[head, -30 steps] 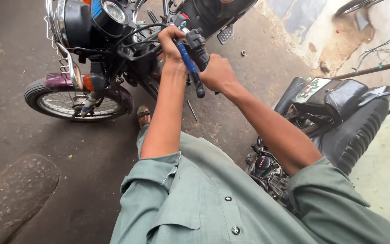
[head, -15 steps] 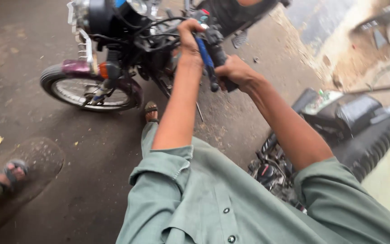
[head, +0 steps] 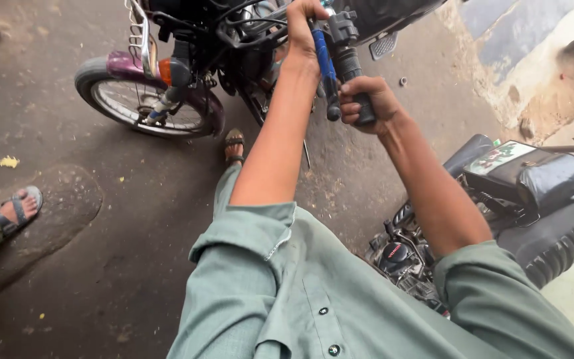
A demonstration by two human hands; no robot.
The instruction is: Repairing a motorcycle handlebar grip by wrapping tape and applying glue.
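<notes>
My left hand (head: pixel 303 26) holds a tool with a blue handle (head: pixel 322 56), and my right hand (head: pixel 367 103) grips a black handlebar grip (head: pixel 357 83). Left of my hands I see a purple fender (head: pixel 127 66) and an orange light (head: pixel 165 71). My shirt (head: pixel 313 299) below them is plain grey-green with dark buttons.

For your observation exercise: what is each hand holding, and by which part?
The right hand grips the motorcycle's black handlebar grip. The left hand clasps the handlebar further in, by the blue-handled tool.
</notes>
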